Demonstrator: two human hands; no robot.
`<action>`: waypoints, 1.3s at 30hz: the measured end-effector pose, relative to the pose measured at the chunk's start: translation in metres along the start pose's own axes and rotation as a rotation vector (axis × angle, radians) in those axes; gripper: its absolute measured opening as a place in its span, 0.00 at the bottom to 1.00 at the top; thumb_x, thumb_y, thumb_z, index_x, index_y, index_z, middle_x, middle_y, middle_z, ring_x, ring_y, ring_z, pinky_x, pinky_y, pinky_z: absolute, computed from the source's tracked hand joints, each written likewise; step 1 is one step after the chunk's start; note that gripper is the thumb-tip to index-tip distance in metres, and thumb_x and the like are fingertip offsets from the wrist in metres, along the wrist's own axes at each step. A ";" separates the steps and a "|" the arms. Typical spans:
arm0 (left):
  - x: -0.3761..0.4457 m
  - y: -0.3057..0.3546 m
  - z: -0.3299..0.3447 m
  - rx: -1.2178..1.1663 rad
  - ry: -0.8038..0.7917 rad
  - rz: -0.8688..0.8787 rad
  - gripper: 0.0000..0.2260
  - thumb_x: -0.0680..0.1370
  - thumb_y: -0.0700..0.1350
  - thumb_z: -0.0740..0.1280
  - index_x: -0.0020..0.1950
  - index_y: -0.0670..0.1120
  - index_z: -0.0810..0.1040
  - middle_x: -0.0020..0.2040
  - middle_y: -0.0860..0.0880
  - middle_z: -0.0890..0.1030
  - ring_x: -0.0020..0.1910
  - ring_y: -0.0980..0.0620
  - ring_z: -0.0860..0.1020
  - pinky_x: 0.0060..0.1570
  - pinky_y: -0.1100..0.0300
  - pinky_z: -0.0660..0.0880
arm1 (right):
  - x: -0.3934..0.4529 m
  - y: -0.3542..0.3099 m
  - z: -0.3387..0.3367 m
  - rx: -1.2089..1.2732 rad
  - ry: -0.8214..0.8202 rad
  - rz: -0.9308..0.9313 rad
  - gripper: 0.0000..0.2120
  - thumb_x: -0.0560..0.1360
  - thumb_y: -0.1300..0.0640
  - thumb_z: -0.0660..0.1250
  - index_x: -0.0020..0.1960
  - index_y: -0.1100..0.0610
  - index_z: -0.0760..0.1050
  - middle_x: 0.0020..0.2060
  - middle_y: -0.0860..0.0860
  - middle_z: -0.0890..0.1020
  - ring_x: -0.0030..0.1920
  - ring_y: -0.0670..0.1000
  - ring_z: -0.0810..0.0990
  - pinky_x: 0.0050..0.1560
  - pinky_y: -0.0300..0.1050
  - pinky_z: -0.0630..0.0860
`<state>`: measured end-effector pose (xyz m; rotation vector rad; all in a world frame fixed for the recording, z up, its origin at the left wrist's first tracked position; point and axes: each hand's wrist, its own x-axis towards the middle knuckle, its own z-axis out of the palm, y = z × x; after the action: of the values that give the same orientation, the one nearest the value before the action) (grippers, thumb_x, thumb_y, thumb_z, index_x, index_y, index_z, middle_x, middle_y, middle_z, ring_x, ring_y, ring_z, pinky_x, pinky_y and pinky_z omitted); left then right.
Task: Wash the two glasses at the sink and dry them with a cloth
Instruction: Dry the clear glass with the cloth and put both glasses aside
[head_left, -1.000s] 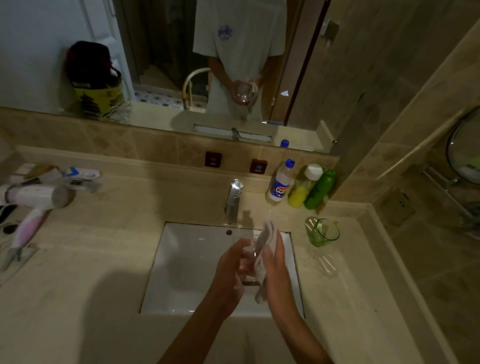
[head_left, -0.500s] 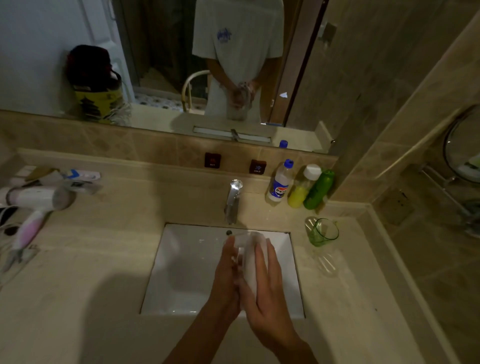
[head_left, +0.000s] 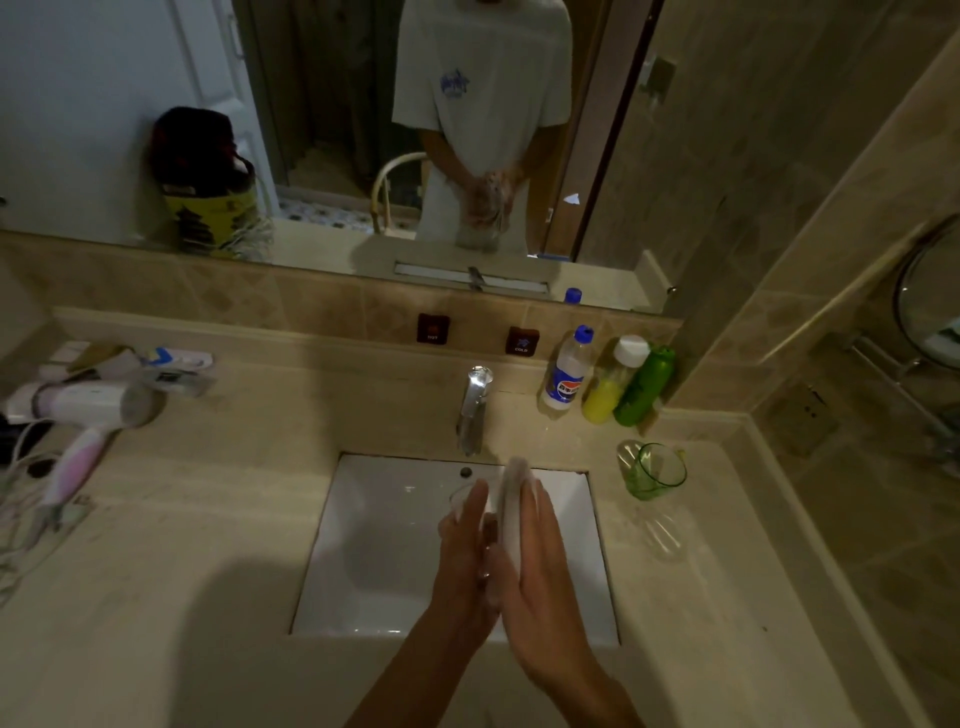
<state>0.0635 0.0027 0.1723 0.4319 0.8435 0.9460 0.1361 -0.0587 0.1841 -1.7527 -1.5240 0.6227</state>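
Over the white sink my left hand holds a clear glass, of which only part of the rim shows past my fingers. My right hand holds a white cloth against the glass's right side, and the cloth's end sticks out beyond my fingertips. The glass is sandwiched between both hands. A green glass stands on the counter to the right of the sink.
A chrome tap stands behind the sink, with no water visible. Three bottles stand at the back right. A hair dryer and toiletries lie on the left counter. A mirror spans the wall.
The cloth hung loosely from my right hand a second ago. Now both hands are closed in around the glass, with the cloth pressed flat against it.
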 end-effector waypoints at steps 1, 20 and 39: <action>0.001 -0.001 -0.003 0.027 0.013 -0.008 0.35 0.72 0.60 0.72 0.64 0.31 0.75 0.55 0.32 0.77 0.53 0.34 0.77 0.55 0.42 0.75 | -0.008 0.001 0.003 -0.001 0.009 -0.020 0.31 0.80 0.35 0.44 0.79 0.42 0.38 0.79 0.38 0.41 0.78 0.39 0.39 0.77 0.36 0.44; 0.006 0.002 -0.011 0.092 0.130 -0.139 0.34 0.70 0.60 0.74 0.63 0.34 0.76 0.38 0.41 0.76 0.31 0.48 0.76 0.27 0.60 0.74 | -0.010 0.023 0.013 0.114 0.034 -0.012 0.32 0.79 0.39 0.57 0.77 0.34 0.45 0.78 0.34 0.49 0.78 0.37 0.48 0.74 0.42 0.56; 0.007 0.001 -0.003 0.135 -0.017 -0.010 0.27 0.77 0.58 0.68 0.60 0.34 0.78 0.50 0.32 0.78 0.49 0.35 0.77 0.55 0.38 0.74 | -0.007 -0.001 0.014 0.156 0.100 0.111 0.31 0.81 0.42 0.52 0.79 0.42 0.43 0.78 0.33 0.47 0.77 0.36 0.47 0.77 0.35 0.52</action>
<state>0.0630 0.0091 0.1678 0.5506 0.8968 0.8778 0.1242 -0.0623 0.1757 -1.7310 -1.2822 0.6798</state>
